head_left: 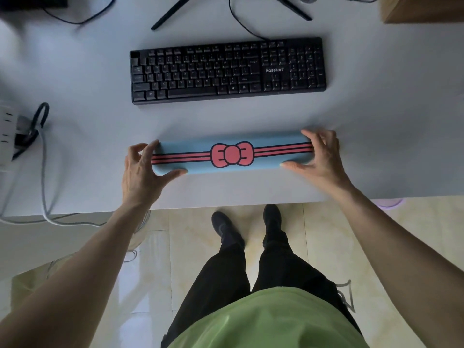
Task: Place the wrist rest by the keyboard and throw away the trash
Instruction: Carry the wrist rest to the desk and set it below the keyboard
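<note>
A long light-blue wrist rest (271, 160) with red stripes and a red bow lies on the white desk (226, 116), a hand's width in front of the black keyboard (228, 70) and roughly parallel to it. My left hand (140, 169) grips its left end, thumb on the near edge and fingers over the far edge. My right hand (319, 154) grips the right end the same way. No trash is clearly visible on the desk.
A white power strip (7, 134) with a black plug and grey cables sits at the desk's left edge. Monitor stand legs (173, 11) and a black cable lie behind the keyboard. A cardboard box (421, 8) stands at the far right corner. Clear plastic lies on the floor at left.
</note>
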